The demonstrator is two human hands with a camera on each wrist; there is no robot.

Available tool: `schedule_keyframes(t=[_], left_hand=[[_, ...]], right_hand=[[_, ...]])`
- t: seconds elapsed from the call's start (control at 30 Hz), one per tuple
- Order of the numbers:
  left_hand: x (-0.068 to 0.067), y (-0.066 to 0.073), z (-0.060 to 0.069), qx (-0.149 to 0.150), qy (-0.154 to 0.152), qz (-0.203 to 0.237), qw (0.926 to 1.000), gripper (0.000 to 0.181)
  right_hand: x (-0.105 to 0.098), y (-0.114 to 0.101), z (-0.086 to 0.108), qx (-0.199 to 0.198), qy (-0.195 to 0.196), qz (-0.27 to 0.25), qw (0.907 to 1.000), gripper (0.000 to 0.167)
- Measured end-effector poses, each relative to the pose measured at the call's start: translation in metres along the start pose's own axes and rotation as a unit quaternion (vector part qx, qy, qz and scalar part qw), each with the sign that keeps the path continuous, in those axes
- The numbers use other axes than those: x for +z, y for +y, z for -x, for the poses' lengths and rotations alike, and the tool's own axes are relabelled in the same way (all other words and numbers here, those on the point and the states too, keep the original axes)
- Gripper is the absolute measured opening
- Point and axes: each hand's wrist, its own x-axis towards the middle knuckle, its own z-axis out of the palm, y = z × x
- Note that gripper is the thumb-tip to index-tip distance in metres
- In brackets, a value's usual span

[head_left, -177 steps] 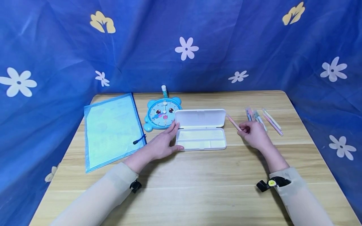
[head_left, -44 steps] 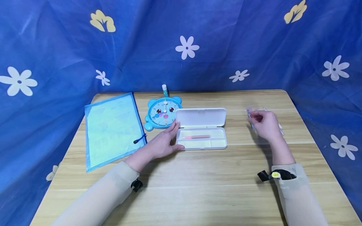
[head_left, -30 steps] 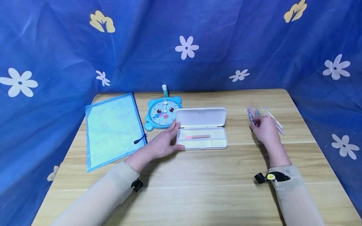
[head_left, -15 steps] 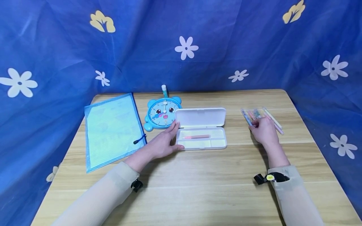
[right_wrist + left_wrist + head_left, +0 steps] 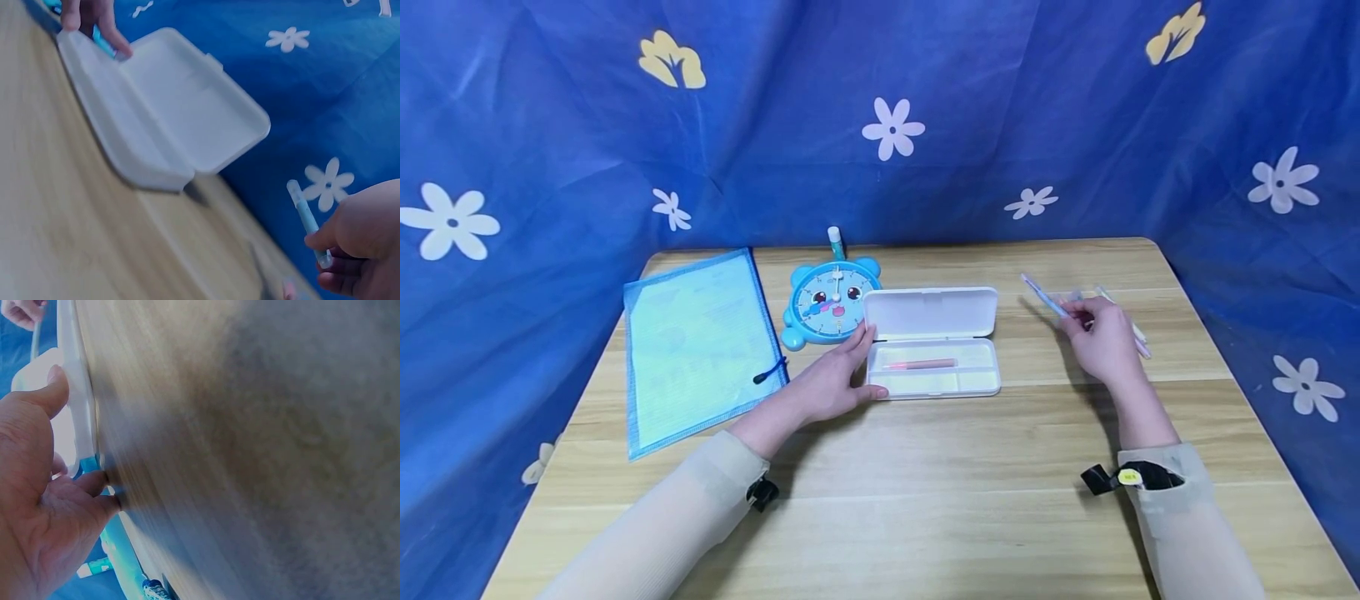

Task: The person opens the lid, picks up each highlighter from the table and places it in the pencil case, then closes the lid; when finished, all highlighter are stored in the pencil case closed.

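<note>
The white case (image 5: 977, 382) lies with its lid up in the middle of the table, and a pink pen (image 5: 925, 363) rests in its rear compartment. My left hand (image 5: 827, 385) holds the case's left end, thumb at the front corner and fingers at the back; the left wrist view shows the same hand (image 5: 37, 481) against the case's edge (image 5: 84, 394). To the right of the case, my right hand (image 5: 1102, 340) pinches a blue pen (image 5: 1042, 295). In the right wrist view the pen (image 5: 307, 220) stands out from between thumb and fingers of that hand (image 5: 365, 234).
Several pens (image 5: 1138, 337) lie partly hidden behind my right hand. A blue clock (image 5: 831, 302) touches or nearly touches the case's left side, with a glue stick (image 5: 837, 242) behind it. A blue mesh folder (image 5: 700, 358) lies at the left. Blue cloth (image 5: 955, 125) hangs behind the table.
The pink pen, earlier in my right hand, lies in the case. My right hand went back to the pens and has drawn the blue one leftward, lifting it. My left hand stays put.
</note>
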Motion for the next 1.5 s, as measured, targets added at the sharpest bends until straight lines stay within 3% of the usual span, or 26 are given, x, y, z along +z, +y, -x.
schedule_keyframes(t=[0.37,0.67,0.9,1.07,1.33,1.5], left_hand=[[0.001,-0.001,0.0,0.0,-0.001,0.0,1.0,0.107],[0.001,0.0,0.001,-0.002,0.001,0.001,1.0,0.107],[0.001,0.0,0.0,-0.002,-0.001,0.003,1.0,0.108],[0.0,0.001,0.0,-0.002,-0.001,0.003,1.0,0.107],[0.0,0.0,0.0,0.004,0.003,0.007,1.0,0.108],[0.001,0.0,0.0,0.007,0.003,0.011,0.9999,0.108]], right_hand=[[-0.009,-0.052,-0.001,-0.048,0.022,-0.068,0.9963,0.017],[0.008,-0.088,0.003,-0.112,-0.007,-0.09,0.9896,0.016],[0.035,-0.098,0.007,-0.163,-0.06,-0.096,0.9801,0.016],[0.055,-0.099,0.009,-0.178,-0.105,-0.091,0.9741,0.015],[0.085,-0.099,0.012,-0.189,-0.159,-0.046,0.9679,0.013],[0.1,-0.096,0.013,-0.214,-0.188,0.004,0.9584,0.012]])
